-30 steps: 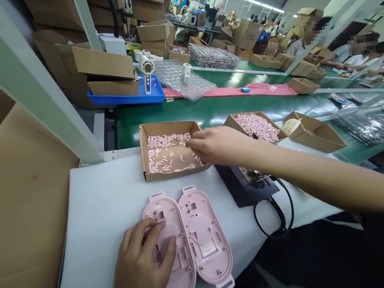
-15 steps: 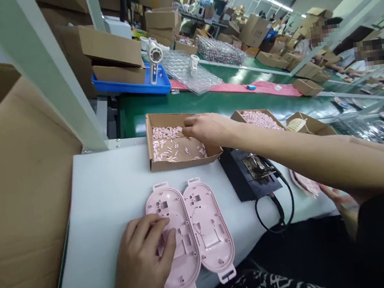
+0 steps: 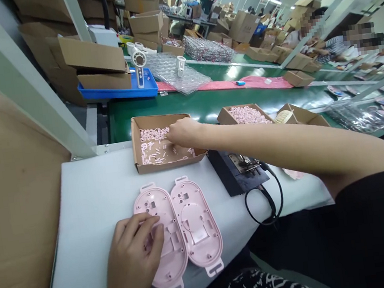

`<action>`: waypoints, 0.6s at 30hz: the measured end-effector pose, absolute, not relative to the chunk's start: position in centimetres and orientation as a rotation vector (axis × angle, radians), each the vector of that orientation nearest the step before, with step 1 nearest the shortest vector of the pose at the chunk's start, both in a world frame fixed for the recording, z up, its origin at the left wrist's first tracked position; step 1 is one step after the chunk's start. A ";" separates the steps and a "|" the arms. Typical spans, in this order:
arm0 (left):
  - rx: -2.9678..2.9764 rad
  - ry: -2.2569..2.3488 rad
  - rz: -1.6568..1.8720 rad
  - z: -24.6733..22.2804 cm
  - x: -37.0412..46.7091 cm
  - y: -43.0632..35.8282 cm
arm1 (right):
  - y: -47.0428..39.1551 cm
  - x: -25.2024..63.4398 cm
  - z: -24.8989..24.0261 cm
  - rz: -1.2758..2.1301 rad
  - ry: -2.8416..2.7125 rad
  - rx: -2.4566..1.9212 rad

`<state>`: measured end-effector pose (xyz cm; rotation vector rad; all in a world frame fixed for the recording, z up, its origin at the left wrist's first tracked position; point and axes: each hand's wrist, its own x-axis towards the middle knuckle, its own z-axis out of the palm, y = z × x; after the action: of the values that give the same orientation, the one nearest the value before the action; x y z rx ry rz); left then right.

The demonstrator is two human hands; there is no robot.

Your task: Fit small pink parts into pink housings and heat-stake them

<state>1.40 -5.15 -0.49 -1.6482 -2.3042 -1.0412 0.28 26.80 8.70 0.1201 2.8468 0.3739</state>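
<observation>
I read pale pink on the two shells (image 3: 198,227) and on the small parts (image 3: 152,134), which sit in a plain brown box (image 3: 170,165). The work surface (image 3: 93,193) shows me white, the belt (image 3: 204,106) glossy deep green, the tray (image 3: 115,92) bright blue, the cable (image 3: 281,196) black. I also make out white markings on dark fabric (image 3: 265,287).

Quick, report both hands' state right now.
Left hand: open, fingers bent, over the left pink shell.
Right hand: fingers bunched at the cardboard box; whether it holds anything cannot be told.
</observation>
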 end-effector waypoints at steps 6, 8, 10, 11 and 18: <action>-1.688 -2.247 -1.014 -0.6 1.2 -5.2 | 26.0 -0.2 7.6 0.355 2.848 0.200; -1.714 -2.216 -0.987 -0.4 1.2 -5.1 | 25.9 0.0 7.6 0.366 2.824 0.207; -1.721 -2.200 -0.975 -0.3 1.2 -5.0 | 25.7 0.2 7.8 0.371 2.802 0.201; -1.721 -2.196 -0.973 -0.2 1.2 -5.0 | 25.6 0.4 7.9 0.368 2.793 0.193; -1.710 -2.187 -0.975 -0.4 1.4 -5.0 | 26.4 0.6 9.8 0.314 2.743 0.157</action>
<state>1.41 -4.99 -0.42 -1.7097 -2.1873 -0.9751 0.58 26.44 9.81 0.1571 2.7430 0.3144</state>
